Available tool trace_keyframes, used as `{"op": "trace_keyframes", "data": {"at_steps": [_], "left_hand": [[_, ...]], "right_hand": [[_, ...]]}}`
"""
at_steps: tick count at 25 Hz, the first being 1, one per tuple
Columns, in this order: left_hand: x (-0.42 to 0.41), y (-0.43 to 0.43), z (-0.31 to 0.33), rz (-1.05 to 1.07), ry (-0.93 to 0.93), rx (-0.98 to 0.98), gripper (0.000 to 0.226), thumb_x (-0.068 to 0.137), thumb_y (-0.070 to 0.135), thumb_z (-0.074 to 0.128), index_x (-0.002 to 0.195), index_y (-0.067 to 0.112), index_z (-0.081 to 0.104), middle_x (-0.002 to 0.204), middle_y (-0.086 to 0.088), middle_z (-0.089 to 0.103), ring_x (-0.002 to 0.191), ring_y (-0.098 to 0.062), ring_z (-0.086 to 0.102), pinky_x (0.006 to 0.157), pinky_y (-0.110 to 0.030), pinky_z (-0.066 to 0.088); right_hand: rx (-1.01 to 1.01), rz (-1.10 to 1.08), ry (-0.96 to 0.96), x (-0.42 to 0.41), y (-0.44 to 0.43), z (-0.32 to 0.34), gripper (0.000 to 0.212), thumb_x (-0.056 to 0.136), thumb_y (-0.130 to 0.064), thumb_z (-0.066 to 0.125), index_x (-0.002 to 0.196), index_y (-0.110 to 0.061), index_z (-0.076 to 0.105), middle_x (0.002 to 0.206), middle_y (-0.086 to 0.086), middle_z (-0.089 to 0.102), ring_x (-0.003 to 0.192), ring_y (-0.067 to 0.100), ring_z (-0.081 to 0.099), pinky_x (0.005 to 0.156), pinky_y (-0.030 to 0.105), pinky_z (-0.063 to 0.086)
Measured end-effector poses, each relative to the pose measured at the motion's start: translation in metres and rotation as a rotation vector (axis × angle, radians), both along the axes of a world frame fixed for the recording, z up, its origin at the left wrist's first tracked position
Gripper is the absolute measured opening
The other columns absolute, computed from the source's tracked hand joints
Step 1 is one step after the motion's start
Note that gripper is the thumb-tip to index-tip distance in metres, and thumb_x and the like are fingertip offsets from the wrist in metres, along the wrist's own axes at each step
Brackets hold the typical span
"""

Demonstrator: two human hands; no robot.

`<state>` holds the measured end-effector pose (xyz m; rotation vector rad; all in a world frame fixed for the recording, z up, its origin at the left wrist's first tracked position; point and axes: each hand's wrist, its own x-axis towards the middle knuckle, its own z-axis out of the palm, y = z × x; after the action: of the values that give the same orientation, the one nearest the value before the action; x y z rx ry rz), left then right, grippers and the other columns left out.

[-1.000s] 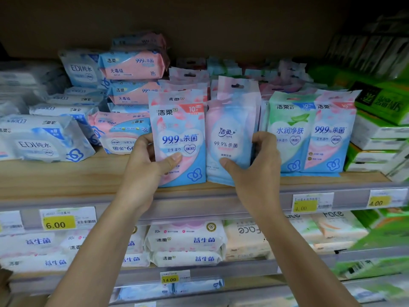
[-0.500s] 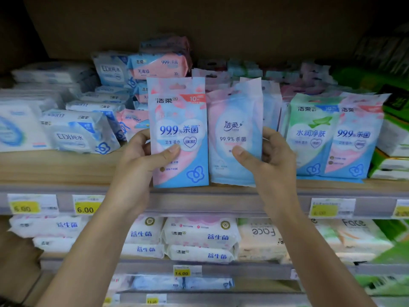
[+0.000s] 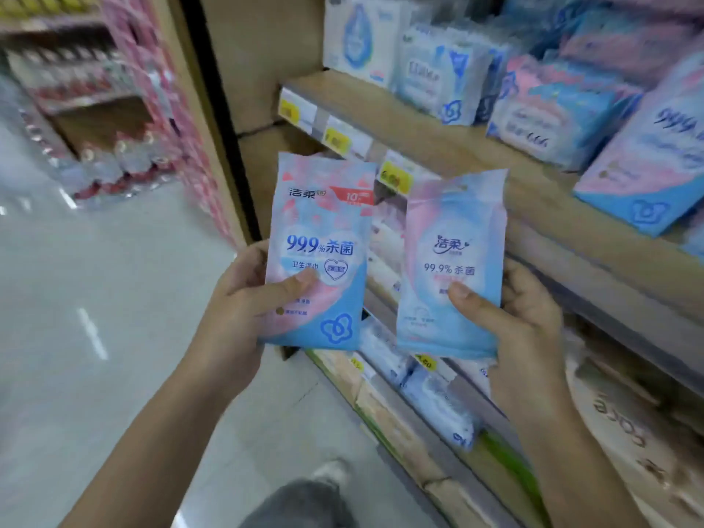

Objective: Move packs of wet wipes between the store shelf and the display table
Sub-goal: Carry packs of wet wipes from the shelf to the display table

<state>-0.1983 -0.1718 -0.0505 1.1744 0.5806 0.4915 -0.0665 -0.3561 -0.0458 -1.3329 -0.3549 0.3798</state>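
My left hand (image 3: 244,299) grips a pink-and-blue wet wipes pack with a red corner tag (image 3: 324,230), thumb across its front. My right hand (image 3: 522,322) grips a second, paler pink-and-blue wipes pack (image 3: 453,222) the same way. Both packs are upright in the air, side by side, clear of the wooden store shelf (image 3: 476,158) to the right. More wipes packs (image 3: 552,112) remain on that shelf.
Price tags (image 3: 335,141) line the shelf edge, with lower shelves of packs (image 3: 438,409) below. A pale floor aisle (image 3: 95,299) opens to the left, with stacked bottled drinks (image 3: 114,161) at its far side. My leg and shoe (image 3: 304,497) show at the bottom.
Both hands have pulled their packs off the shelf and toward me. My view has swung left, so the shelf now lies on the right and the aisle floor shows.
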Motion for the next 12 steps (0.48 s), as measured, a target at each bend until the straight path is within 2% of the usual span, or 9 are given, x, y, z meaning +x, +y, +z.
{"op": "trace_keyframes", "data": {"at_steps": [3,5,9,12], "left_hand": [[-0.076,-0.014,-0.025,0.268,0.066,-0.082,0.048,0.065,0.014,0.068,0.111,0.004,0.06,0.105,-0.012,0.072,0.091,-0.034,0.064,0.088,-0.047,0.048],[-0.126,-0.026,-0.033,0.424,0.093,-0.116,0.046,0.065,0.014,0.068,0.11,0.006,0.06,0.103,-0.012,0.072,0.091,-0.035,0.066,0.09,-0.05,0.049],[-0.229,-0.041,-0.042,0.767,0.086,-0.157,0.048,0.064,0.014,0.068,0.11,0.007,0.059,0.103,-0.011,0.073,0.084,-0.028,0.071,0.081,-0.041,0.054],[-0.305,-0.051,-0.046,1.014,0.055,-0.172,0.048,0.063,0.015,0.068,0.11,0.005,0.058,0.105,-0.015,0.071,0.084,-0.028,0.069,0.077,-0.039,0.054]], "right_hand": [[-0.073,0.241,0.02,-0.035,0.031,-0.017,0.039,0.063,-0.01,0.067,0.101,-0.015,0.063,0.087,-0.004,0.075,0.078,0.014,0.071,0.064,0.027,0.057],[-0.096,0.401,0.02,-0.066,0.058,-0.023,0.038,0.062,-0.011,0.067,0.099,-0.017,0.063,0.084,-0.007,0.075,0.076,0.01,0.071,0.064,0.024,0.057],[-0.117,0.736,0.007,-0.147,0.121,-0.027,0.043,0.061,-0.013,0.07,0.103,-0.017,0.063,0.095,-0.002,0.075,0.088,0.017,0.071,0.075,0.03,0.058],[-0.125,0.96,0.003,-0.223,0.165,-0.027,0.048,0.065,-0.008,0.07,0.112,-0.01,0.061,0.095,0.001,0.074,0.086,0.017,0.07,0.07,0.027,0.058]]}}
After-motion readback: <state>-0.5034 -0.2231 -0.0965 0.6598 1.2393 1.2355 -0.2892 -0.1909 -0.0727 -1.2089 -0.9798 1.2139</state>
